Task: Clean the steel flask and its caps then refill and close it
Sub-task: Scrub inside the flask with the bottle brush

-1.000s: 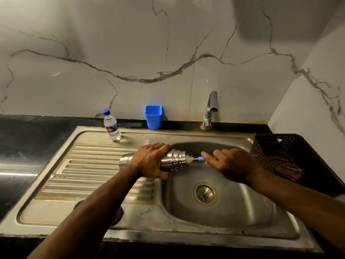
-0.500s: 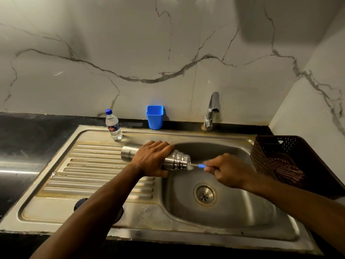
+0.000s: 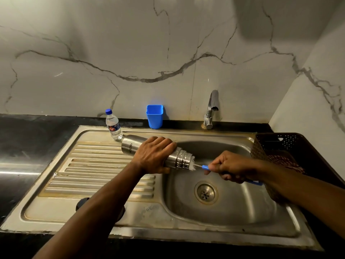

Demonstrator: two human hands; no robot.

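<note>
Gripping the steel flask [image 3: 130, 146] round its middle, your left hand [image 3: 153, 156] has its fingers curled over the top of the body and holds it nearly on its side above the left edge of the sink [image 3: 186, 221] basin. Flask mouth points right and slightly down, base points far-left over the ribbed drainboard. Your right hand [image 3: 229, 167] is closed in a fist round the blue handle of a bottle brush [image 3: 204, 167]; white bristles show at the flask mouth, most of the head inside, wire stem just clear of the opening. Handle's tail end pokes out past your right wrist. Both hands hang above the basin, drain [image 3: 206, 192] below and between them.

Far side of the sink: a small plastic water bottle [image 3: 113, 125] with a blue cap stands upright on the rim, just beside the flask base; whether they touch, cannot tell. A blue cup [image 3: 154, 116] stands against the marble wall right of it. Tap [image 3: 211, 109] sits further right, spout turned toward the basin. A dark perforated basket [image 3: 291, 144] sits at the right edge of the sink with a striped cloth [image 3: 285, 161] in it. A dark round thing [image 3: 82, 202] lies near the front of the drainboard, mostly hidden by your left forearm. Black desk [image 3: 28, 146] runs off to the left.
</note>
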